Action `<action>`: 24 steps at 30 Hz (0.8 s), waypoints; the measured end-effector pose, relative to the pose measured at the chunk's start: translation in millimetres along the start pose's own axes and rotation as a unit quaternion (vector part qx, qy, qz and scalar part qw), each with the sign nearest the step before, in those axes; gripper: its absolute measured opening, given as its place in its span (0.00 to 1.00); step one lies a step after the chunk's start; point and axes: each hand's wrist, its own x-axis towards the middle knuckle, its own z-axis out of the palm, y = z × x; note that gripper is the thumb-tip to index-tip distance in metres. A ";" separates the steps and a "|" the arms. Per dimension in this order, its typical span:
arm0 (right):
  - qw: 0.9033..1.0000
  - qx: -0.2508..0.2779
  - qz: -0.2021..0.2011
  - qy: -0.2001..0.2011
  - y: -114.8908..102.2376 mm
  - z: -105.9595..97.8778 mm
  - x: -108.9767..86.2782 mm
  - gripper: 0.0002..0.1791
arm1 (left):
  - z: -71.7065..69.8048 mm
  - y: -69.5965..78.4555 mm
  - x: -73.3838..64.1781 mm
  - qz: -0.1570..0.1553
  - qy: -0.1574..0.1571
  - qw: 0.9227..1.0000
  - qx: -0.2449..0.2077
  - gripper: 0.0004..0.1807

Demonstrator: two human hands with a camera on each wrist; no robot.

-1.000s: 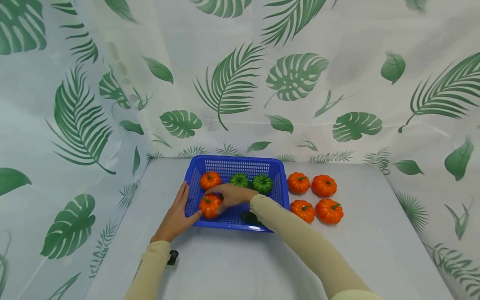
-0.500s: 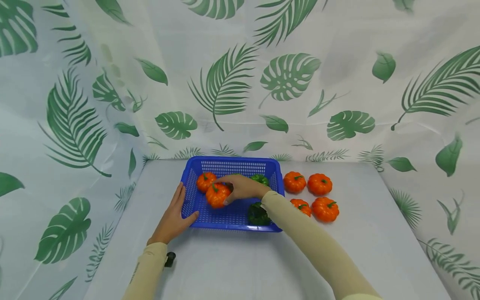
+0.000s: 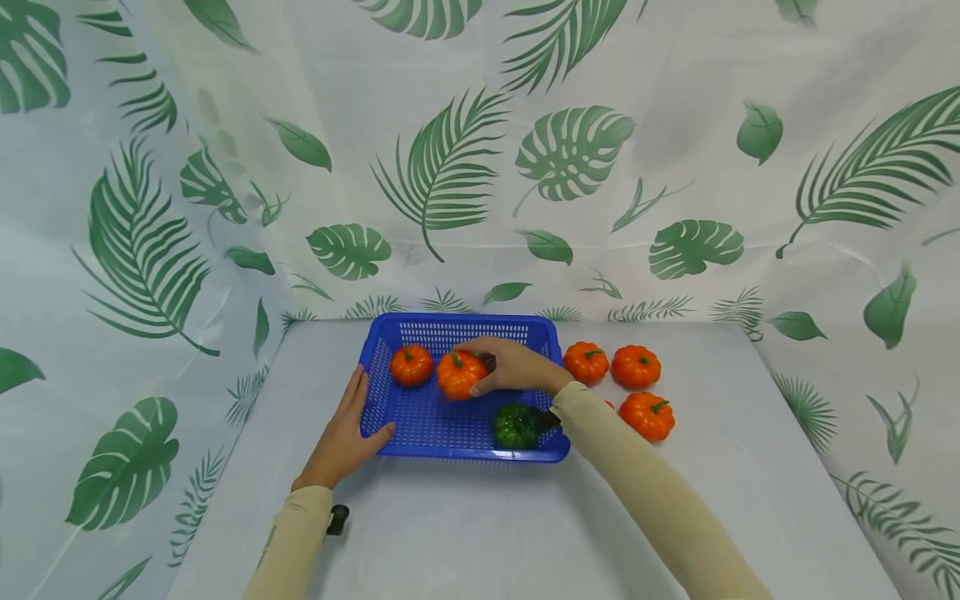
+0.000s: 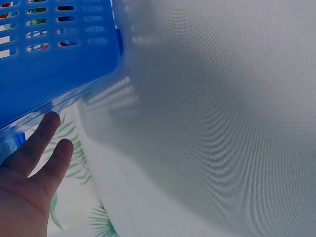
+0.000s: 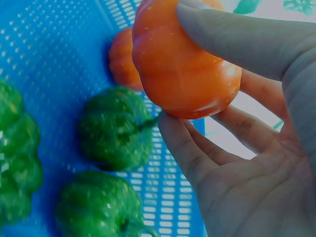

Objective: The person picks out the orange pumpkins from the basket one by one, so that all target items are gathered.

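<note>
Over the blue basket [image 3: 420,454] my right hand [image 3: 517,367] grips a small orange pumpkin [image 3: 459,377], thumb on one side and fingers on the other in the right wrist view. A second orange pumpkin [image 3: 411,366] sits in the basket's back left corner. In the right wrist view, three green pumpkins lie in the basket: one green pumpkin [image 5: 114,129], another green pumpkin [image 5: 98,207] and a nearer one [image 5: 17,158]. From the head, the front green pumpkin [image 3: 515,427] shows at the front right. My left hand [image 3: 341,433] rests on the basket's left rim with its fingers spread.
To the basket's right stand orange pumpkins: a back one [image 3: 586,363], one beside it [image 3: 636,367] and a front one [image 3: 647,417]. Another is mostly hidden by my right sleeve [image 3: 637,475]. The leaf-patterned backdrop [image 3: 450,283] rises behind the white table [image 3: 450,533].
My right hand has lifted the orange pumpkin from the basket's front left and carried it right and toward the back. My left hand stays at the left rim.
</note>
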 end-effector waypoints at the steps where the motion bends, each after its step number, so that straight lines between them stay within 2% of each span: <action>1: 1.000 0.000 0.000 0.004 1.0 -2.0 -2.7 0.41 | 0.0 0.0 0.0 0.000 0.001 1.000 0.001 0.58; 14: 0.999 0.016 0.000 0.046 10.6 -29.0 -36.8 0.44 | -1.1 1.8 -0.4 -0.004 -0.002 1.000 0.004 0.58; 20: 0.997 0.043 0.016 0.060 15.7 -40.5 -54.6 0.45 | -1.0 2.1 -0.9 0.002 -0.004 1.000 0.003 0.58; 24: 0.996 0.032 0.025 0.074 18.0 -49.8 -66.8 0.44 | -0.9 1.5 -1.7 0.007 -0.003 1.000 0.001 0.58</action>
